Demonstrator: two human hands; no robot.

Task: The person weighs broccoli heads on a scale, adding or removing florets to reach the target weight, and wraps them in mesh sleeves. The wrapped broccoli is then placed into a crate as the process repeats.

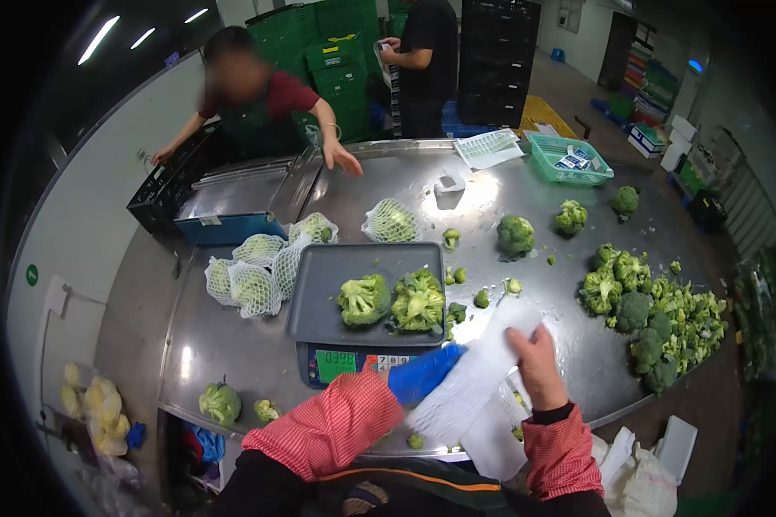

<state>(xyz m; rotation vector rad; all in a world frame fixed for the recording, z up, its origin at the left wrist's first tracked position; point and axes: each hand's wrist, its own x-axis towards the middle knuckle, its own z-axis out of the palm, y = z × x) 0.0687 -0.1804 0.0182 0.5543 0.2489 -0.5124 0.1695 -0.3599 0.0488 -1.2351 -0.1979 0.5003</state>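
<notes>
My right hand (538, 369), bare, is closed on the upper end of a flattened white foam net sleeve (466, 392), thumb on top. My left hand (424, 376), in a blue glove, reaches against the sleeve's left side; its fingers are blurred and partly hidden. Just beyond is a scale with a grey tray (328, 297) and a lit green display (336, 365). Two cut broccoli heads, one on the left (364, 300) and one on the right (418, 302), rest on the tray. More white sleeves (483, 439) lie under my right hand.
Net-wrapped broccoli heads (254, 289) sit left of the scale. Loose heads (516, 235) and a broccoli pile (655, 314) lie to the right. A green basket (569, 160) stands at the back. Across the metal table, a co-worker's hand (342, 158) reaches over; another person stands behind.
</notes>
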